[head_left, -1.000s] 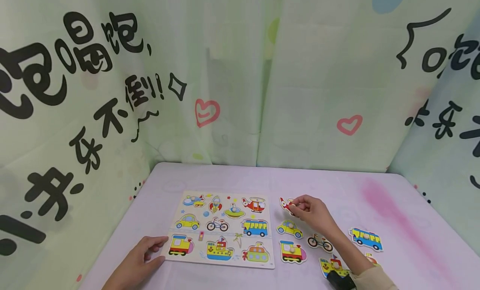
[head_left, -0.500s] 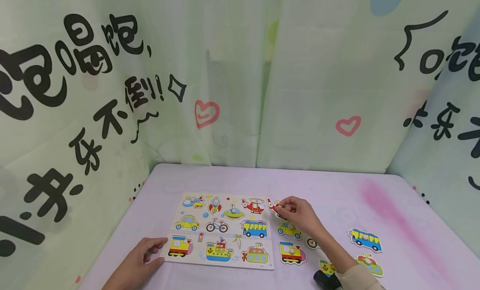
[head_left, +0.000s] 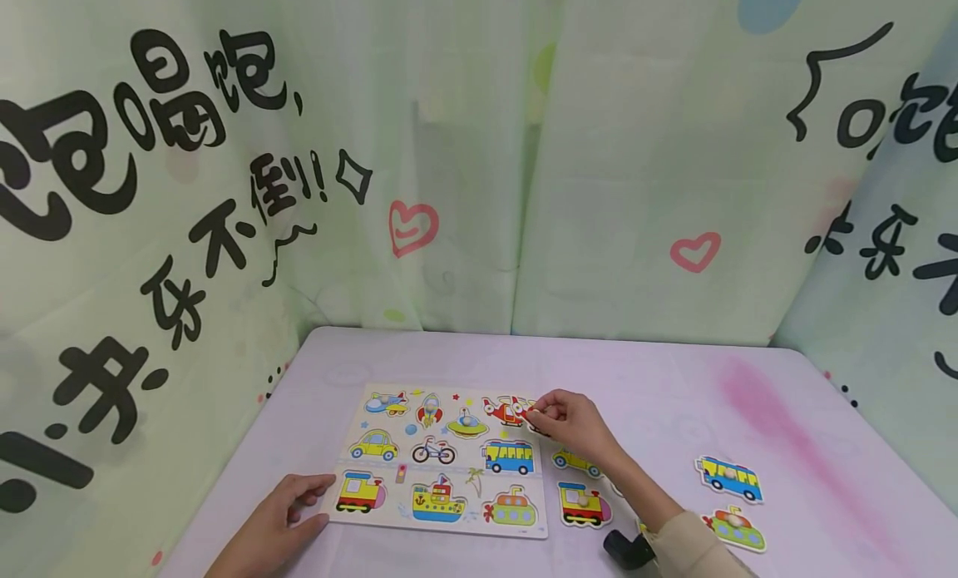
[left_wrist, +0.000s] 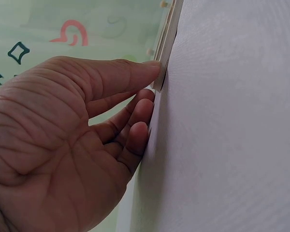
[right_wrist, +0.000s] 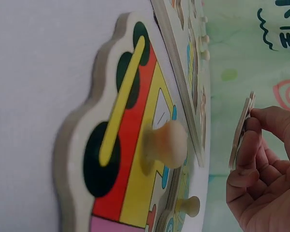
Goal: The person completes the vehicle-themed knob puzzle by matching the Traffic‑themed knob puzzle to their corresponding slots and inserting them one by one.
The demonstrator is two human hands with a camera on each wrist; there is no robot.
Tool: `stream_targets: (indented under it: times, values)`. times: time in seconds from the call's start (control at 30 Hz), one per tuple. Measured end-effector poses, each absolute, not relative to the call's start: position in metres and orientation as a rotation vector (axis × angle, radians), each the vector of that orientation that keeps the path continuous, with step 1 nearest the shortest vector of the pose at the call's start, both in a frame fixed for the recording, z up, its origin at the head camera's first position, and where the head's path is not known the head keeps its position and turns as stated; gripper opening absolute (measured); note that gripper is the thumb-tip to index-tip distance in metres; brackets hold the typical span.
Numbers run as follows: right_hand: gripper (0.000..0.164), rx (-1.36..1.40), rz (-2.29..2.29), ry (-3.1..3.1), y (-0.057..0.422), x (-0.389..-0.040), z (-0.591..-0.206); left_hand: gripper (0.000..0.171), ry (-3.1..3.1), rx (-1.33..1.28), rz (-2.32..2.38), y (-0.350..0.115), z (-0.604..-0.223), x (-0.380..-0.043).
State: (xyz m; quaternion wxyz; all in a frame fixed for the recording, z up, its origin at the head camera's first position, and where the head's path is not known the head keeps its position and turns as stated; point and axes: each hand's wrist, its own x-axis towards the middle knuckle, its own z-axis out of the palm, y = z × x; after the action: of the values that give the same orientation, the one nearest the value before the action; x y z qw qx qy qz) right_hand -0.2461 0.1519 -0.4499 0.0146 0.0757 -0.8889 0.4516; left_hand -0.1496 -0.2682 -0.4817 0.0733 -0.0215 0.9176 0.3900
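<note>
My right hand [head_left: 572,424] pinches a red helicopter puzzle piece [right_wrist: 240,133] between thumb and fingers. The piece is tilted in the right wrist view, and in the head view it overlaps the printed helicopter at the top right of the puzzle board [head_left: 398,516]. Part of the piece is hidden by the fingers. At the board's lower left corner, my left hand [head_left: 273,520] holds the edge. Its thumb [left_wrist: 135,77] presses on the board's side in the left wrist view, with the other fingers curled close to the tabletop.
Right of the board lie a yellow car piece [head_left: 575,461] and a train piece [head_left: 584,505] with a wooden knob. A blue bus piece [head_left: 729,480] and a submarine piece [head_left: 735,530] lie farther right. The right forearm covers others. Printed curtains [head_left: 464,145] enclose the table.
My right hand has carried the helicopter piece leftward, from above the car piece to over the board's upper right corner. The left hand stays in place. The submarine piece has come into view.
</note>
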Motion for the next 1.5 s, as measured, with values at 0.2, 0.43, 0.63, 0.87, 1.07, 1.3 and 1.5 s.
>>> stream_targets:
  times: [0.2,0.43,0.63,0.87,1.07,1.3,1.5]
  values:
    - [0.012,0.276,1.367,-2.790,0.144,-0.253,-0.451,0.050,2.757,-0.067,1.176,-0.268,-0.482,-0.149]
    - [0.013,0.327,1.316,-2.812,0.134,-0.263,-0.456,0.050,2.759,-0.052,1.187,-0.269,-0.482,-0.147]
    - [0.016,0.322,1.264,-2.841,0.124,-0.269,-0.457,0.049,2.767,-0.041,1.188,-0.269,-0.481,-0.147]
    - [0.017,0.226,1.227,-2.899,0.115,-0.275,-0.457,0.048,2.782,-0.023,1.194,-0.270,-0.480,-0.147]
    - [0.017,0.228,1.181,-2.920,0.112,-0.280,-0.462,0.048,2.786,-0.018,1.187,-0.269,-0.480,-0.147]
    - [0.016,0.248,1.137,-2.930,0.108,-0.285,-0.462,0.049,2.792,-0.001,1.189,-0.270,-0.481,-0.147]
    - [0.017,0.262,1.102,-2.945,0.107,-0.287,-0.460,0.049,2.789,0.024,1.202,-0.270,-0.480,-0.147]
